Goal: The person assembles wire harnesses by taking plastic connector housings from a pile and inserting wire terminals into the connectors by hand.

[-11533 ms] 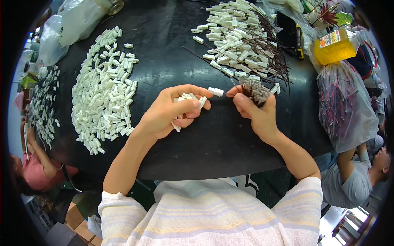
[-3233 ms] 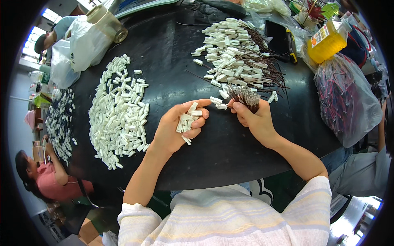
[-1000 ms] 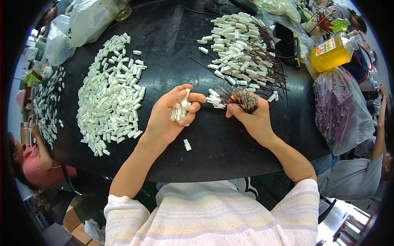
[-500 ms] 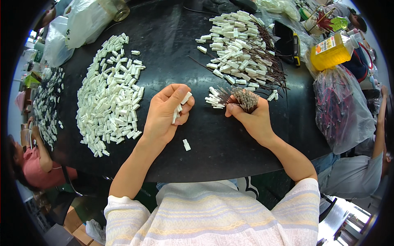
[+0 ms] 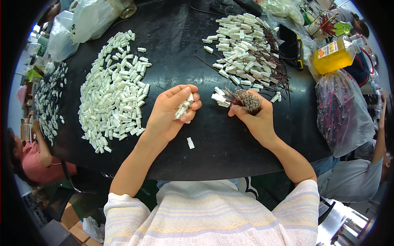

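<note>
My left hand (image 5: 169, 111) is closed around several small white plastic connector housings (image 5: 184, 110), which show between thumb and curled fingers. In my right hand (image 5: 259, 121), thumb and fingers pinch a bundle of thin dark wires with metal terminals (image 5: 248, 101). White housings (image 5: 220, 97) show at the left side of that bundle; whether they sit on its wires, I cannot tell. A single loose housing (image 5: 190, 142) lies on the black table below my left hand. Beyond my right hand is a heap of white housings with dark wires attached (image 5: 246, 47).
A large pile of white housings (image 5: 113, 96) spreads left of my hands. At the right stand a bottle of yellow liquid (image 5: 334, 55) and a clear bag of reddish wires (image 5: 342, 110). A black-and-yellow tool (image 5: 300, 53) lies nearby. People sit at both sides.
The housings in my left hand have shifted, with the fingers curled closer round them. Fewer white housings show beside the wire bundle in my right hand. The whole view has moved slightly.
</note>
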A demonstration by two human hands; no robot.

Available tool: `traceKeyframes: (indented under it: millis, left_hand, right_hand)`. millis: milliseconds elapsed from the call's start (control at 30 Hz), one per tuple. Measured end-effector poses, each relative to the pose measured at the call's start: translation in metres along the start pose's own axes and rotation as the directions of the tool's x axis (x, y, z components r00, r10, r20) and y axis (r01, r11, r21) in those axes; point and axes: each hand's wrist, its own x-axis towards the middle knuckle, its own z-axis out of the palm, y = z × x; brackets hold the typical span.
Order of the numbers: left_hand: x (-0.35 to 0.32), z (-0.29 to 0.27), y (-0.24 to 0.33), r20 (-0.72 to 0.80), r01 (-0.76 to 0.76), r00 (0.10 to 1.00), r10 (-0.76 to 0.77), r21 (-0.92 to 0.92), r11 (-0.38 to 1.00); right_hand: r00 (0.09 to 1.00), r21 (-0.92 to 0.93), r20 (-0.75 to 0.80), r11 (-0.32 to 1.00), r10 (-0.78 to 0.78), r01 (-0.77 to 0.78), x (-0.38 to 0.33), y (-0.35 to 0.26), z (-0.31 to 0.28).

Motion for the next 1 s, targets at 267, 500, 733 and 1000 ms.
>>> traceKeyframes:
  millis: [267, 500, 733, 1000]
  left_hand:
    - [-0.002, 0.01, -0.004, -0.062, -0.081, 0.994, 0.09, 0.145, 0.986]
    - [0.001, 0.008, -0.006, -0.072, -0.074, 0.993, 0.09, 0.195, 0.978]
    - [0.004, -0.005, 0.002, -0.008, 0.041, 0.999, -0.041, -0.048, 0.998]
    - [-0.001, 0.002, 0.001, 0.024, 0.062, 0.998, -0.063, 0.064, 0.996]
  right_hand:
    - [0.999, 0.088, -0.034, 0.996, 0.002, 0.001, -0.002, -0.001, 0.007]
    - [1.0, 0.009, 0.012, 1.0, -0.026, 0.025, -0.005, 0.003, 0.011]
    - [1.0, -0.065, -0.01, 0.998, 0.004, -0.005, -0.004, 0.0, 0.006]
    - [1.0, -0.037, -0.026, 0.999, 0.004, -0.005, -0.003, 0.002, 0.007]
